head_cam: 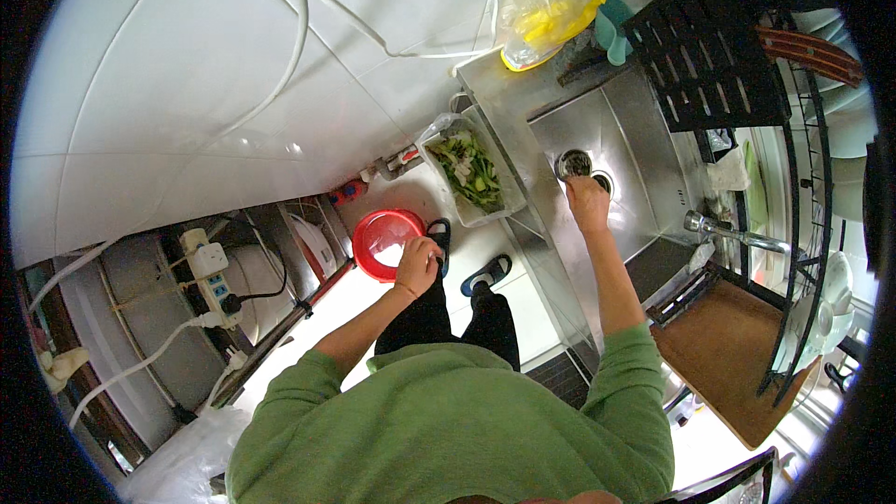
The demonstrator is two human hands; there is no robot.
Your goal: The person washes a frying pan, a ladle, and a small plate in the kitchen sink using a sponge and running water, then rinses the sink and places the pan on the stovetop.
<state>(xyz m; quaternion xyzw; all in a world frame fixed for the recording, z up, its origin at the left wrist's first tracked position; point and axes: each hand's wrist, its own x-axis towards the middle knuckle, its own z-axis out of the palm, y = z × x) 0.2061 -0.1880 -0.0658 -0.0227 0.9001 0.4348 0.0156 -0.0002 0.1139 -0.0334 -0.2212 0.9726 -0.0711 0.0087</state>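
Note:
In the head view my right hand (588, 203) reaches into the stainless steel sink (633, 175) with its fingers closed on the rim of a round metal sink strainer (575, 164). The strainer is tilted beside the drain hole (603, 183). My left hand (418, 266) hangs over the edge of a red plastic basin (371, 231) with its fingers curled; whether it holds anything cannot be told. Between the basin and the sink stands a lined bin (505, 204) with green vegetable scraps (467, 171) inside.
A faucet (735, 232) and a black dish rack (805, 175) stand on the sink's right side, near a brown board (724, 343). Clear and yellow plastic bags (553, 17) lie at the sink's far corner. A power strip (213, 276) with cords hangs at the left.

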